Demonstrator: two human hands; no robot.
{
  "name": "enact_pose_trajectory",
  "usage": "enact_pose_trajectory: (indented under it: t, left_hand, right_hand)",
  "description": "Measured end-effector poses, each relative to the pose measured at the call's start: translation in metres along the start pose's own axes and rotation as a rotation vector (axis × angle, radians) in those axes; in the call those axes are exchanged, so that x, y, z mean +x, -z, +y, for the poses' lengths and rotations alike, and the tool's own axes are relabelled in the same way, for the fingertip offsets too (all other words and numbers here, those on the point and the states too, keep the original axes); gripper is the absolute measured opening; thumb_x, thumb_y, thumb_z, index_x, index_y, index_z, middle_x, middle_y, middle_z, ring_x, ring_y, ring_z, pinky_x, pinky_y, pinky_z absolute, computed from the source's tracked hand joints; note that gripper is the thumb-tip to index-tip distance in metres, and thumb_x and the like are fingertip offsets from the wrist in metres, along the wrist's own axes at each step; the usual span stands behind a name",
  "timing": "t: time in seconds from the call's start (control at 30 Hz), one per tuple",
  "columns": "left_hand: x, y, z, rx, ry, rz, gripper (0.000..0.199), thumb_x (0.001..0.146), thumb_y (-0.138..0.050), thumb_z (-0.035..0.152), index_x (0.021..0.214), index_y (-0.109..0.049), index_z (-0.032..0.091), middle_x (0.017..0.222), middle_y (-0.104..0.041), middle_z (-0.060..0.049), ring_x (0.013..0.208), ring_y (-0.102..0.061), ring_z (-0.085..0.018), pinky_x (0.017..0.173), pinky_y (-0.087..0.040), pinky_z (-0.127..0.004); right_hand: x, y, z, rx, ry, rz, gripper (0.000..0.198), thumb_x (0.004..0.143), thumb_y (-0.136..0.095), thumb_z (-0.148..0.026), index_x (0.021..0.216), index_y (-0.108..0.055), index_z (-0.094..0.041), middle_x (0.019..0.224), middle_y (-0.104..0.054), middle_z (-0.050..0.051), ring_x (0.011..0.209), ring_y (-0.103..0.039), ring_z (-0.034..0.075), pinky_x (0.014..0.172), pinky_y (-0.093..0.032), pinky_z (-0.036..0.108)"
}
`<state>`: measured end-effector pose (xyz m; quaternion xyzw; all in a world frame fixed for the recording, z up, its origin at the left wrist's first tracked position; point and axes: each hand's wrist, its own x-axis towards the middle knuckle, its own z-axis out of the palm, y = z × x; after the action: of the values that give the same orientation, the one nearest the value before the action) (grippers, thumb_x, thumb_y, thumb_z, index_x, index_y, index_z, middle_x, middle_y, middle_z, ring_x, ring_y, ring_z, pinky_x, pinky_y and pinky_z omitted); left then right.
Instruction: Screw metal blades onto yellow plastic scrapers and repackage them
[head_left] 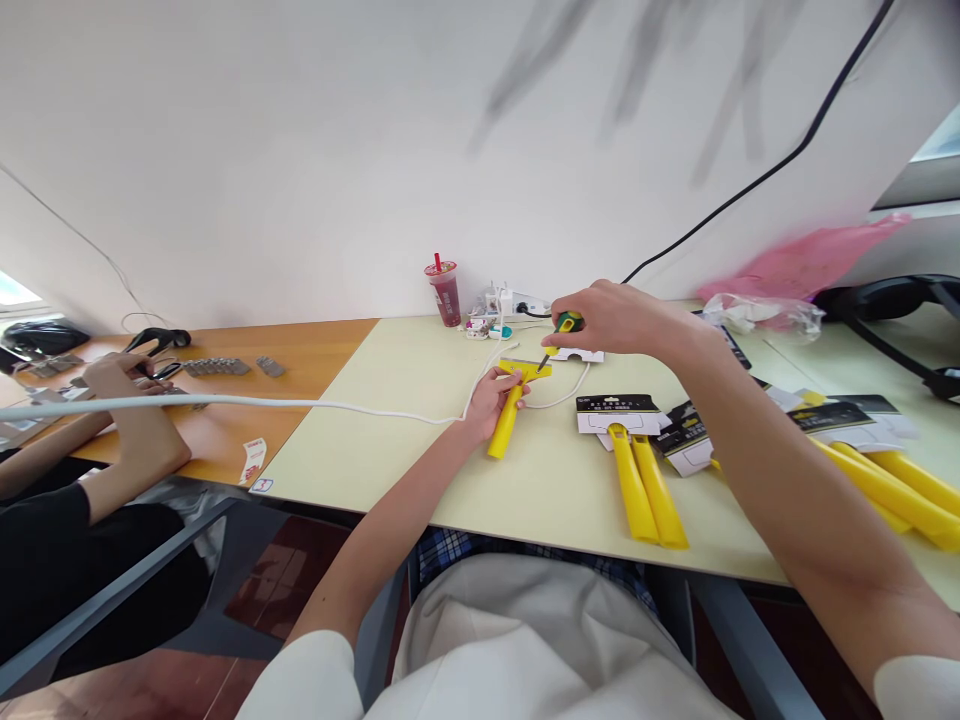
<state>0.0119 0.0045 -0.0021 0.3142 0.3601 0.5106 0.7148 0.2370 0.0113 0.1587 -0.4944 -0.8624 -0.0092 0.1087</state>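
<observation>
My left hand [489, 402] is closed around the upper handle of a yellow scraper [504, 428], a T-shaped tool with a wide head facing the wall. In my right hand [592, 315] is a screwdriver [568, 324] with a green and yellow handle, held at a slant. Its tip meets the right side of the scraper's head, near a screw. Just behind, partly covered by my right hand, lies a white card [576, 355]. Right of the scraper rest carded yellow handles [636, 490] with a black and white header [619, 415].
More carded yellow scrapers [892, 485] lie under and beyond my right forearm. A red drink cup [445, 292] and a power strip [525, 304] stand by the wall. A white cable [375, 408] crosses the table. At left, another person's hands [112, 375] work near grey metal parts [217, 367].
</observation>
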Motion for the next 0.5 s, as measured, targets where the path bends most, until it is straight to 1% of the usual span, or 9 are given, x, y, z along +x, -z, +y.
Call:
enact_pose_trajectory:
  t: [0.13,0.27,0.33,0.4,0.47,0.5]
  left_hand:
    - [-0.001,0.000,0.000,0.006,0.010,-0.014,0.039,0.089,-0.090,0.011,0.102,-0.054,0.020,0.105,-0.074,-0.008,0.077,-0.070,-0.014,0.057,-0.042,-0.024]
    - [0.001,0.002,-0.005,0.027,0.032,0.009,0.037,0.091,-0.088,0.011,0.100,-0.053,0.021,0.105,-0.074,-0.008,0.076,-0.070,-0.014,0.057,-0.042,-0.024]
    - [0.003,0.003,-0.007,0.033,0.045,0.034,0.035,0.093,-0.085,0.009,0.099,-0.052,0.021,0.104,-0.074,-0.008,0.075,-0.070,-0.013,0.056,-0.043,-0.024]
    - [0.005,0.004,-0.010,0.031,0.052,0.045,0.032,0.095,-0.081,0.007,0.098,-0.052,0.021,0.103,-0.073,-0.008,0.074,-0.069,-0.013,0.055,-0.042,-0.024]
    - [0.007,0.005,-0.010,0.021,0.054,0.035,0.030,0.095,-0.079,0.006,0.098,-0.053,0.020,0.101,-0.073,-0.008,0.073,-0.068,-0.012,0.055,-0.042,-0.023]
    - [0.007,0.005,-0.010,0.015,0.055,0.027,0.029,0.095,-0.079,0.006,0.099,-0.053,0.020,0.101,-0.073,-0.008,0.073,-0.067,-0.012,0.054,-0.041,-0.023]
  right_hand:
    - [0.003,-0.005,-0.001,-0.019,-0.012,-0.006,0.043,0.099,-0.067,-0.070,0.103,-0.078,-0.029,0.081,-0.074,0.009,0.080,-0.068,0.030,0.068,-0.040,0.038]
    - [0.006,-0.016,-0.001,-0.021,-0.014,-0.017,0.049,0.102,-0.061,-0.073,0.113,-0.073,-0.027,0.091,-0.076,0.012,0.082,-0.069,0.032,0.070,-0.040,0.039]
    - [0.005,-0.022,0.000,0.011,0.014,-0.023,0.044,0.103,-0.061,-0.067,0.120,-0.068,-0.027,0.100,-0.077,0.013,0.083,-0.069,0.031,0.071,-0.040,0.039]
    - [0.004,-0.026,0.002,0.057,0.056,-0.033,0.037,0.100,-0.065,-0.055,0.123,-0.064,-0.026,0.116,-0.077,0.014,0.086,-0.070,0.030,0.073,-0.042,0.039]
    - [0.004,-0.028,0.004,0.108,0.111,-0.031,0.035,0.095,-0.068,-0.045,0.123,-0.061,-0.026,0.129,-0.075,0.015,0.091,-0.070,0.030,0.074,-0.043,0.039]
    - [0.005,-0.029,0.005,0.136,0.146,-0.024,0.032,0.094,-0.068,-0.042,0.121,-0.061,-0.026,0.130,-0.075,0.015,0.093,-0.070,0.030,0.076,-0.044,0.039]
